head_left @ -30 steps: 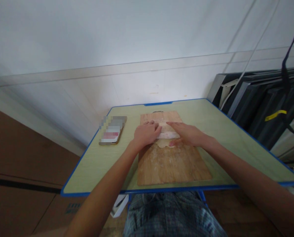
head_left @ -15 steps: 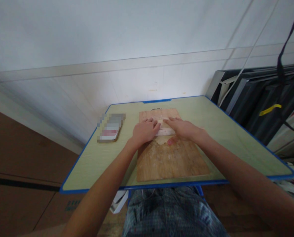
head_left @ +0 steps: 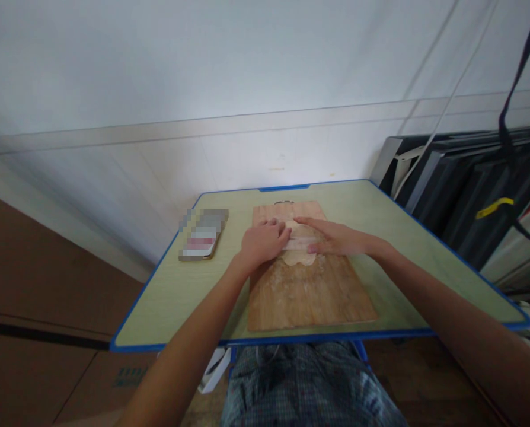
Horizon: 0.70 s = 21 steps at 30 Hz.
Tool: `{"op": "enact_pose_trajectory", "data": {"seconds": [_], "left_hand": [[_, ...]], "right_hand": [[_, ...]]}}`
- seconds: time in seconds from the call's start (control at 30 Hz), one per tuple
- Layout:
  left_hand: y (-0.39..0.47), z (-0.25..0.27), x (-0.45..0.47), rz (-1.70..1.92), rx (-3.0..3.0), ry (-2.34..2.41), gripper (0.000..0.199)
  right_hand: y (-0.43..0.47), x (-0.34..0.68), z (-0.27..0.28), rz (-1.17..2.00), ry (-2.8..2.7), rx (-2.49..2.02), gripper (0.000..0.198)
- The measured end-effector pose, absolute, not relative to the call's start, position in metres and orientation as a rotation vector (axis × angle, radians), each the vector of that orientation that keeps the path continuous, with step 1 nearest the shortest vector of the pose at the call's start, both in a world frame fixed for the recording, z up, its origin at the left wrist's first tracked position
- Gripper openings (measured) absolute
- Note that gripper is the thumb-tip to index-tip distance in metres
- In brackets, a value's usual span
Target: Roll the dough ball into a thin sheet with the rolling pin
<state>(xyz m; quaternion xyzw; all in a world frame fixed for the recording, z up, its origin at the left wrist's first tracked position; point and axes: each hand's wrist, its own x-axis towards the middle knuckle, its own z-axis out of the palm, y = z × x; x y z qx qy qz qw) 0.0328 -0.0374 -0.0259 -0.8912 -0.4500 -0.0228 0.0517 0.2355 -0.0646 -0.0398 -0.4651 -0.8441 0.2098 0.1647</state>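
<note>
While dough [head_left: 298, 257] lies on the wooden board [head_left: 309, 293], both hands, left [head_left: 262, 242] and right [head_left: 336, 238], press flat-palmed on the rolling pin [head_left: 301, 243].

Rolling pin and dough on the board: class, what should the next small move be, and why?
Probably draw the rolling pin back toward the body. Both the left hand and right hand press flat on it, and a lip of dough on the wooden board lies on its near side, seemingly not yet flattened.

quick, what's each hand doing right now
Left hand: open, palm down on the rolling pin.
Right hand: open, flat on the same pin, over the dough.
</note>
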Motion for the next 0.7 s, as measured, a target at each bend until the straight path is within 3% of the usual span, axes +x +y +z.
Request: {"op": "enact_pose_trajectory", "data": {"seconds": [0.3,0.7], "left_hand": [[-0.036,-0.03,0.03,-0.004,-2.793,-1.394,0.048],[-0.083,-0.024,0.026,-0.06,-2.667,-1.441,0.049]], "right_hand": [[-0.058,0.25,-0.048,0.382,-2.452,-1.646,0.059],[-0.116,0.234,-0.051,0.012,-2.436,-1.72,0.053]]}}
